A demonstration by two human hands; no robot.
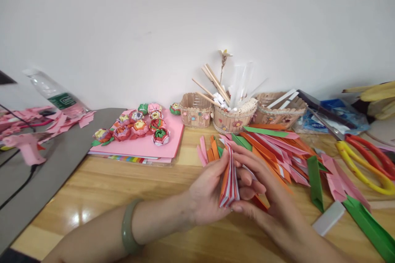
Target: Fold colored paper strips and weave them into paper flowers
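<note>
A bundle of folded paper strips [228, 185] in orange, red, pink and white stands fanned at its lower end between my two hands. My left hand [206, 191] is closed around its left side, the thumb lying along the orange outer strip. From the right, my right hand [262, 185] grips the same bundle, with fingertips near its top and the thumb at its bottom edge. Just behind the hands lies a spread pile of folded paper strips [277, 148] in orange, pink, white and green. More green folded strips [315, 183] rest to the right.
Paper flowers [140, 128] sit on pink paper sheets [123, 149] at the left. Wooden-stick baskets [196, 111] line the wall, one holding sticks. Scissors [367, 164] and a white block [328, 218] lie right. A pink glue gun [26, 146] and a plastic bottle [57, 94] are far left.
</note>
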